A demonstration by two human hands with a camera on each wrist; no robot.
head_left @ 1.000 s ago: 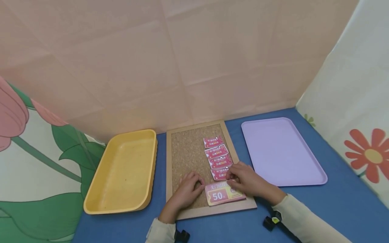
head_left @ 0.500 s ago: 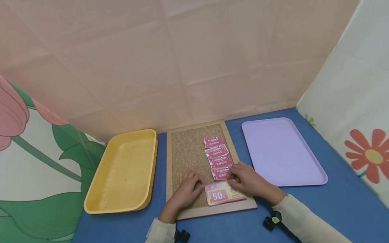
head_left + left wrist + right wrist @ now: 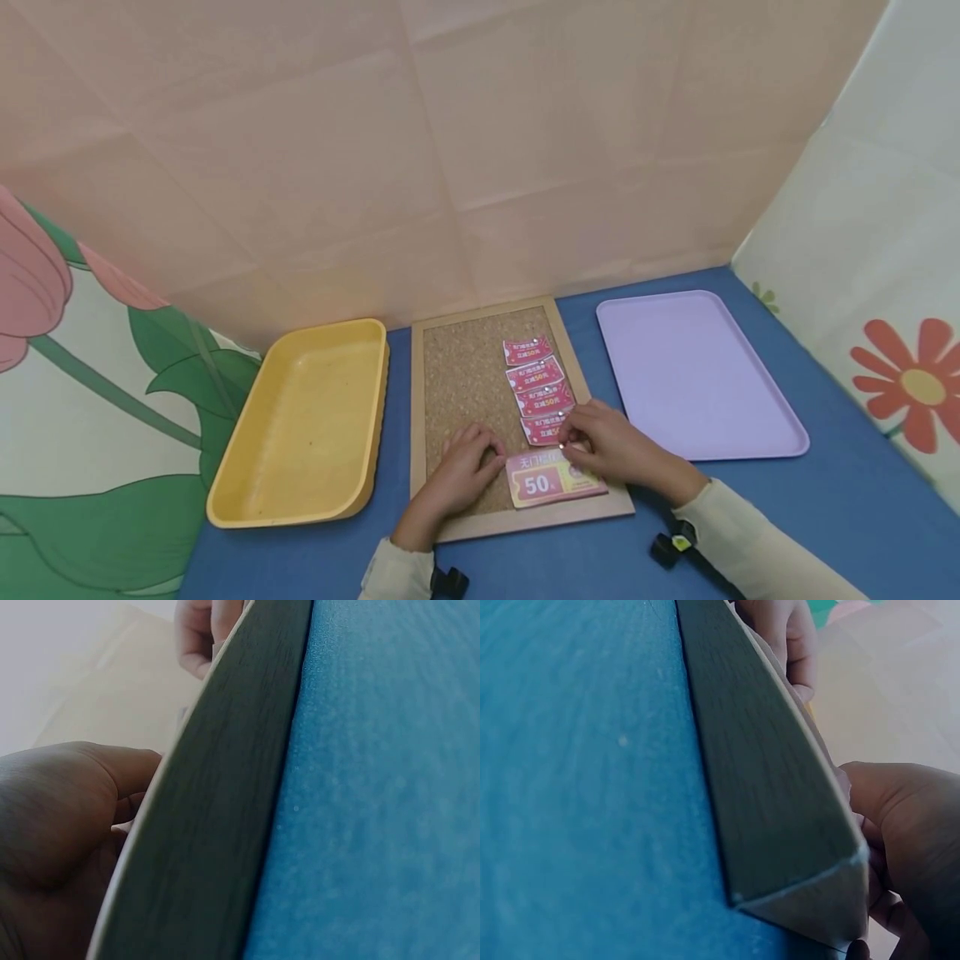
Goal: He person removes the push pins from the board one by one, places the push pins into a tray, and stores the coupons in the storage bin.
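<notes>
In the head view a large pink and yellow coupon (image 3: 538, 483) lies at the lower right of a wood-framed cork board (image 3: 457, 367). My left hand (image 3: 468, 468) rests on the cork, thumb and index fingertips together at the coupon's left edge. My right hand (image 3: 609, 443) is over the coupon's upper right, its thumb and index pinching a tiny pale pushpin (image 3: 561, 447) at the top edge. Several smaller red coupons (image 3: 534, 377) run in a column above, with small pin heads on them. Both wrist views show the hands partly behind the board's frame (image 3: 217, 772).
Left of the board stands a deep yellow tray (image 3: 300, 425); a flat lilac tray (image 3: 697, 375) lies to its right. Blue cloth (image 3: 525, 571) covers the table. A beige backdrop (image 3: 450, 167) rises behind it.
Both hands and the coupons keep their places. A pale spot of the pin now shows between my right fingertips, which have shifted very slightly.
</notes>
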